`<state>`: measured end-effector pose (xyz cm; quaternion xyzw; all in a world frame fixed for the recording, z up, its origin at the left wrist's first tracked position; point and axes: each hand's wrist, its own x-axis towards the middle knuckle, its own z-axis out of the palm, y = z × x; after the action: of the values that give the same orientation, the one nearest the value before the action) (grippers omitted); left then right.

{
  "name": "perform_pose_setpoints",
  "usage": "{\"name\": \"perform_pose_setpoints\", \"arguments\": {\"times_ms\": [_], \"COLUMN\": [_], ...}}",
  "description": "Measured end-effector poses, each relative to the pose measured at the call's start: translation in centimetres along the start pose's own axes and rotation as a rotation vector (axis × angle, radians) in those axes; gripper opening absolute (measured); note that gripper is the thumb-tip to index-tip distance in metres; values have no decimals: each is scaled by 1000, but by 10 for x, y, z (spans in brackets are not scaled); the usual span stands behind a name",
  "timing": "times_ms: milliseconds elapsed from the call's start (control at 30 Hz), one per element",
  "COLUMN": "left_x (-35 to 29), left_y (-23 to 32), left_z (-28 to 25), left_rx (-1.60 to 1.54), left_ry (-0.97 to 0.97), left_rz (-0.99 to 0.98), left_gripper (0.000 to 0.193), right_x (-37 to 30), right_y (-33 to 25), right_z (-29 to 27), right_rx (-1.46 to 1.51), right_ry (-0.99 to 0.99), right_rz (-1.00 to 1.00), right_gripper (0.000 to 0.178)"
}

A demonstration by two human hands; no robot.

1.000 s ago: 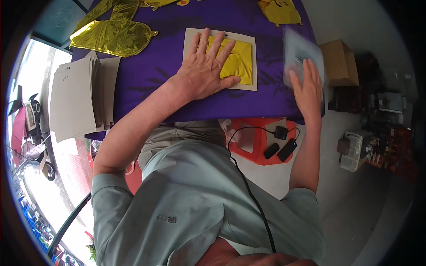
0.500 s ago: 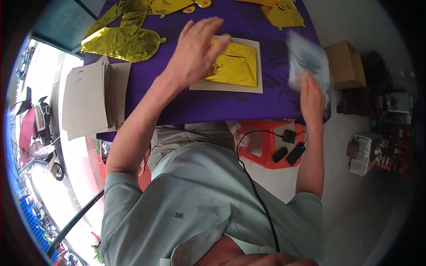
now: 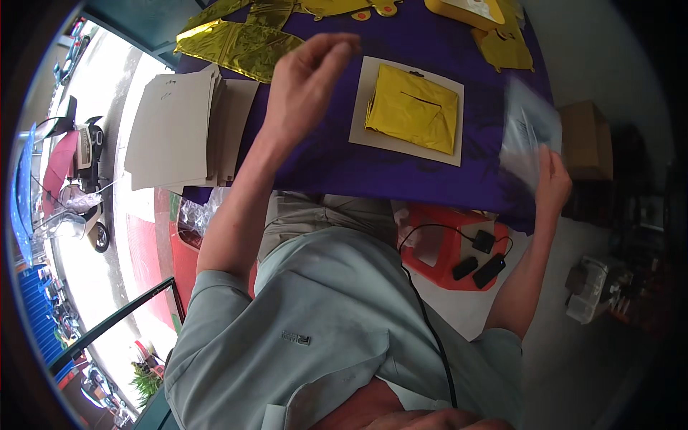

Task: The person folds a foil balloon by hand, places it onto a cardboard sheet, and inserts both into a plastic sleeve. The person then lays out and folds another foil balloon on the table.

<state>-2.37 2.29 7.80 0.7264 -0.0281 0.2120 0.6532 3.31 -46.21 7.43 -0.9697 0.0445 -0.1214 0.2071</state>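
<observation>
My right hand (image 3: 553, 180) is closed on the lower edge of a clear plastic bag (image 3: 529, 129), held up at the table's right end and blurred by motion. Above the table, to the left of the card, hangs my left hand (image 3: 307, 86), its fingers curled in and the thumb against them, with nothing seen in it. Between the two hands a folded gold foil balloon (image 3: 414, 118) lies flat on a pale cardboard sheet (image 3: 358, 132). A small dark tab shows at the card's top edge. Neither hand touches the balloon or the card.
A stack of grey cardboard sheets (image 3: 170, 132) stands on the purple-covered table (image 3: 315, 168) at left. Gold foil balloons (image 3: 233, 46) lie along the far side, near a yellow tray (image 3: 464, 13). A cardboard box (image 3: 588, 136) is beyond the right edge. Below, a red stool (image 3: 430, 269) carries black devices.
My left hand has drawn away from the balloon, and its spread fingers have curled in. The right hand still grips the plastic bag. The whole view has shifted.
</observation>
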Motion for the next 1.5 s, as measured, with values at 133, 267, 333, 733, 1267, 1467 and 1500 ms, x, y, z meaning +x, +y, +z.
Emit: {"name": "perform_pose_setpoints", "arguments": {"times_ms": [133, 267, 333, 733, 1267, 1467, 1500], "left_x": [-25, -39, -40, -59, -9, -9, -11], "left_y": [7, 25, 31, 52, 75, 62, 60], "left_z": [5, 11, 24, 196, 92, 42, 34], "left_rx": [217, 173, 119, -449, -834, -807, -814], "left_ry": [-24, -52, -95, -576, -312, -226, -213], "left_rz": [-5, -93, -89, -391, -181, -154, -131], "left_gripper": [30, 30, 29, 69, 52, 42, 40], "right_x": [4, -3, -1, -78, -47, -45, -40], "right_y": [17, -20, -16, -75, -58, -186, -195], "right_z": [4, -4, -14, -22, -11, 10, 16], "right_rx": [74, 315, 273, 31, 1232, 1590, 1605], "right_ry": [61, 179, 208, 370, -593, -745, -753], "right_rz": [-46, -77, -50, -604, -358, -153, -163], "right_gripper": [36, 30, 27, 25, 69, 63, 63]}}
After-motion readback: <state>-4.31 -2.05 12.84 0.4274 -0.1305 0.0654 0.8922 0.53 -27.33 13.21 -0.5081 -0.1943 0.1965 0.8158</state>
